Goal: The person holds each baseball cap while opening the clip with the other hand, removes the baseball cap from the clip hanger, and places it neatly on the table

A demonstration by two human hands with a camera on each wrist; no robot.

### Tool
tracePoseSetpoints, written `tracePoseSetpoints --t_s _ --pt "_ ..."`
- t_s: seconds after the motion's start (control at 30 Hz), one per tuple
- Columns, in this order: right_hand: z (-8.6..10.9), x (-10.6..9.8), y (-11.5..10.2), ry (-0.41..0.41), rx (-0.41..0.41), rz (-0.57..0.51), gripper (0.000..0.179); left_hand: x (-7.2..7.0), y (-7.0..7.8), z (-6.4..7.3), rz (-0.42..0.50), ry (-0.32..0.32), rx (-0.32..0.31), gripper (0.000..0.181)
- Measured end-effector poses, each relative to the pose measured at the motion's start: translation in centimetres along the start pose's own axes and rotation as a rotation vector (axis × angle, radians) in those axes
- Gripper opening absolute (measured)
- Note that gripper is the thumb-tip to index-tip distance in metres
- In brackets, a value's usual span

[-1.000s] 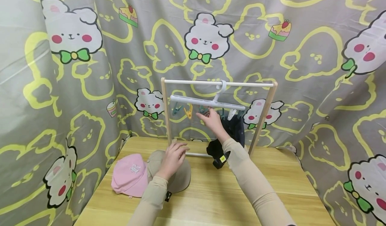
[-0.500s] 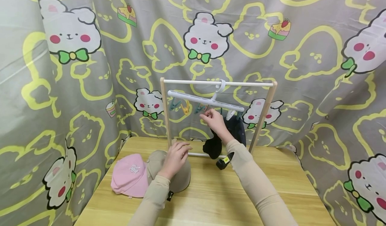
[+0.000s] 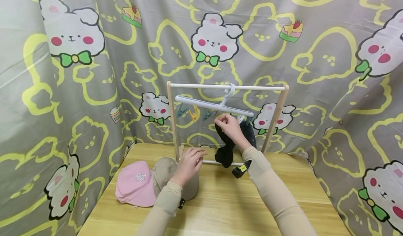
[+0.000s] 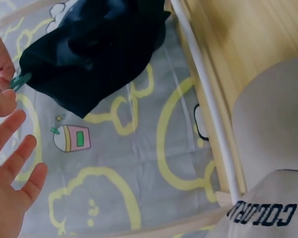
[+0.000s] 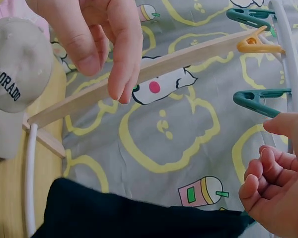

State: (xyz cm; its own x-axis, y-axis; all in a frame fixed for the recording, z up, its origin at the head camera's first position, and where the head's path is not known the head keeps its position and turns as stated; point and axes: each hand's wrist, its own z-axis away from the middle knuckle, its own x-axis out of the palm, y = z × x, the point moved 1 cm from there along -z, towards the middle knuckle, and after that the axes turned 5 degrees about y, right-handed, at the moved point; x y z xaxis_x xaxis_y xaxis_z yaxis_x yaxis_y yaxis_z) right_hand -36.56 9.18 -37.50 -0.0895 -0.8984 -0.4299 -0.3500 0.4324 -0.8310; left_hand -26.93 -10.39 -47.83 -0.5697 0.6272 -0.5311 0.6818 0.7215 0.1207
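Observation:
My right hand (image 3: 229,126) is up under the white clip hanger (image 3: 214,105). Its thumb and fingers pinch a dark green clip (image 4: 21,81), seen at the fingertips in the left wrist view. That clip meets the edge of a black cap (image 4: 94,54), which hangs below the hanger's right half. A strap end with a yellow label (image 3: 241,168) dangles from the cap. My left hand (image 3: 189,162) hovers in front of the beige cap (image 3: 162,173), its fingers loosely spread and holding nothing. Part of the beige cap is hidden behind that hand and sleeve.
The hanger hooks over the top bar of a wooden rack (image 3: 171,124). On its left half hang a yellow clip (image 3: 193,115) and teal clips (image 3: 209,114). A pink cap (image 3: 135,183) lies on the wooden table (image 3: 233,204). A patterned curtain (image 3: 176,29) surrounds it.
My right hand has lowered slightly and moved right, and the black cap's near edge now shows under its fingertips. The hanger's left end has tipped up. My left hand has drifted a little right.

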Motion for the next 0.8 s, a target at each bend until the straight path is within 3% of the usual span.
tracePoseSetpoints --t_s 0.4,0.6,0.8 --pt "0.0 -1.9 0.9 0.025 0.033 0.007 0.028 1.3 1.2 -1.4 -0.005 0.012 0.108 0.021" --pt "0.0 -2.8 1.4 0.042 0.015 0.044 0.029 2.3 1.8 -1.8 0.011 0.008 0.135 0.024" --pt "-0.2 -3.3 2.3 0.065 0.051 0.045 0.028 3.1 2.6 -2.5 0.03 -0.009 0.149 0.021"
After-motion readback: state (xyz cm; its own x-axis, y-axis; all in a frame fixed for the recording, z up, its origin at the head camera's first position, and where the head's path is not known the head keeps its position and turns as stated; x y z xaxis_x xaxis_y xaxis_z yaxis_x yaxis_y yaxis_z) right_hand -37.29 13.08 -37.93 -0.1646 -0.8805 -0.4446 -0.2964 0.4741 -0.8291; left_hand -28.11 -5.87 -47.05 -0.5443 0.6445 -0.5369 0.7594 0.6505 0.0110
